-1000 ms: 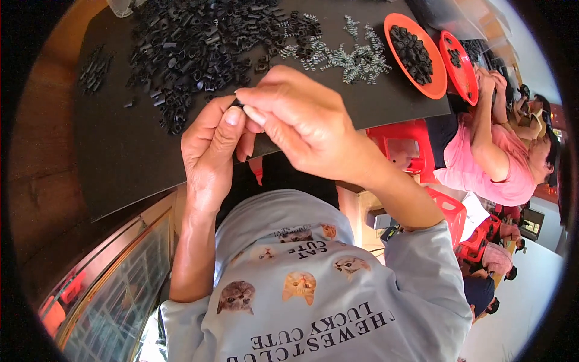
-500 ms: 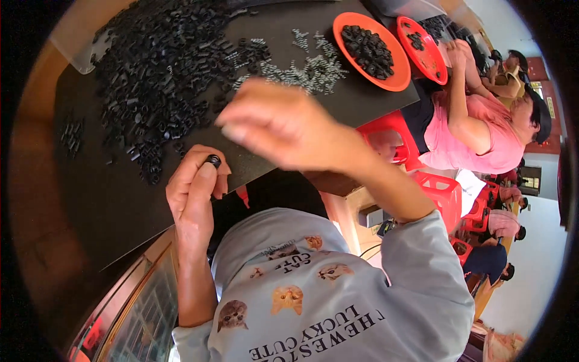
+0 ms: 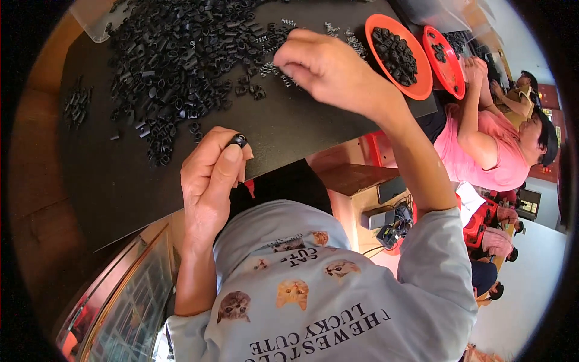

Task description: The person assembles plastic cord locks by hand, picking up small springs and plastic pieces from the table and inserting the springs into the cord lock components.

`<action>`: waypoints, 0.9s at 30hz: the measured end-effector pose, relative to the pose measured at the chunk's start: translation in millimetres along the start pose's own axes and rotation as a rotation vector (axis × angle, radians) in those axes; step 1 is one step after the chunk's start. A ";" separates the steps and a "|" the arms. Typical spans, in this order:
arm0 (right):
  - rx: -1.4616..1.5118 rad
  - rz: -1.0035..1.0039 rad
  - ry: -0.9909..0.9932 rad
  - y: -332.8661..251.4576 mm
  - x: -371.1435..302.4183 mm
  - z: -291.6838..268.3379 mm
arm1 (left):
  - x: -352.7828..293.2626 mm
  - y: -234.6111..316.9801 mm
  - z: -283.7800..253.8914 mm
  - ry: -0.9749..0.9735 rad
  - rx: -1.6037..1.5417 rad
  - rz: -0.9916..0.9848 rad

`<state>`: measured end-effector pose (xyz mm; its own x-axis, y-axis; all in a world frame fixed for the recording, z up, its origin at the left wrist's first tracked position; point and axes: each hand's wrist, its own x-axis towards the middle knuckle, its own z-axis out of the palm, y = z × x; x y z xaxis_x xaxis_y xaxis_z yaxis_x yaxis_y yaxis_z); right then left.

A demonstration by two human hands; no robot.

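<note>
Between thumb and forefinger, my left hand [image 3: 208,172] pinches a small black hollow plastic piece [image 3: 239,140], its round opening facing up, just over the table's near edge. My right hand [image 3: 335,72] is above the scattered metal springs [image 3: 356,43], fingers curled together; whether a spring is between the fingertips is hidden. A large heap of loose black plastic pieces [image 3: 172,78] spreads over the table left of the springs.
The dark table [image 3: 108,181] carries a small separate cluster of black parts [image 3: 77,107] at left. An orange plate [image 3: 424,81] of black pieces stands right, beside a red plate [image 3: 456,84]. Clear plastic bins [image 3: 90,24] sit at the far edge. A co-worker in pink [image 3: 488,136] sits at right.
My right hand has moved away from my left hand, rightward and farther out to the springs. The left hand still pinches the black piece. The whole view has shifted slightly.
</note>
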<state>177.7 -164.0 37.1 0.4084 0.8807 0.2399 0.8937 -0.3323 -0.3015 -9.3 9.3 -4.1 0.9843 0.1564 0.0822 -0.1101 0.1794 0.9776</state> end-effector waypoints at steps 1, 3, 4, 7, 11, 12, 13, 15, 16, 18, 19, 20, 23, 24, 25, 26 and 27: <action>0.020 0.007 0.000 -10.7 0.1 3.6 | -0.3 1.1 0.3 0.006 0.014 0.003; 0.032 -0.008 -0.022 -20.7 -0.1 10.4 | -0.7 0.8 0.7 0.014 0.030 0.004; 0.035 -0.009 -0.023 -27.1 -0.1 11.9 | -0.6 0.0 0.7 0.017 0.032 0.018; -0.133 0.070 -0.106 -38.9 0.8 16.5 | -0.7 -0.5 0.7 0.019 0.034 0.033; -0.201 0.072 -0.056 -40.8 -1.2 23.6 | -0.2 -0.2 1.9 0.020 0.015 0.034; -0.185 0.083 -0.055 -41.5 -1.2 23.7 | -0.7 0.0 1.9 0.023 0.017 0.034; -0.183 0.081 -0.055 -42.2 -1.6 23.4 | -1.1 0.1 2.1 0.031 0.022 0.032; -0.081 0.057 0.030 -43.5 -2.7 22.3 | -1.6 0.1 2.5 0.042 0.027 0.028; -0.078 0.054 0.028 -43.8 -3.4 21.2 | -1.6 0.2 2.7 0.042 0.026 0.033; 0.096 0.012 0.085 -45.7 -3.7 17.2 | -1.7 1.2 2.4 0.044 0.026 0.036; 0.100 0.011 0.084 -48.9 -2.7 15.3 | -1.8 2.2 2.1 0.040 0.016 0.018; 0.246 0.017 0.086 -53.6 -1.7 12.9 | -2.0 2.6 1.8 0.035 0.005 -0.001; 0.561 0.126 0.051 -66.1 -3.1 5.7 | -2.0 0.7 0.1 0.013 -0.037 -0.014; 0.731 0.228 0.016 -69.7 -3.1 3.2 | -2.2 1.0 0.0 0.016 -0.035 -0.016; 0.735 0.226 0.014 -72.4 -2.8 -1.1 | -2.4 1.6 -0.2 0.011 -0.055 -0.039; 0.803 0.291 -0.025 -74.6 -2.6 -6.0 | -2.8 1.9 -0.6 0.007 -0.076 -0.062; 0.869 0.358 -0.060 -75.1 -3.3 -8.8 | -2.1 1.8 -0.6 0.006 -0.074 -0.063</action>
<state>110.9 -144.8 67.1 0.5998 0.7991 -0.0412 0.2554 -0.2400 -0.9366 -11.7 9.8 -2.7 0.9887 0.1486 0.0196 -0.0582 0.2605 0.9637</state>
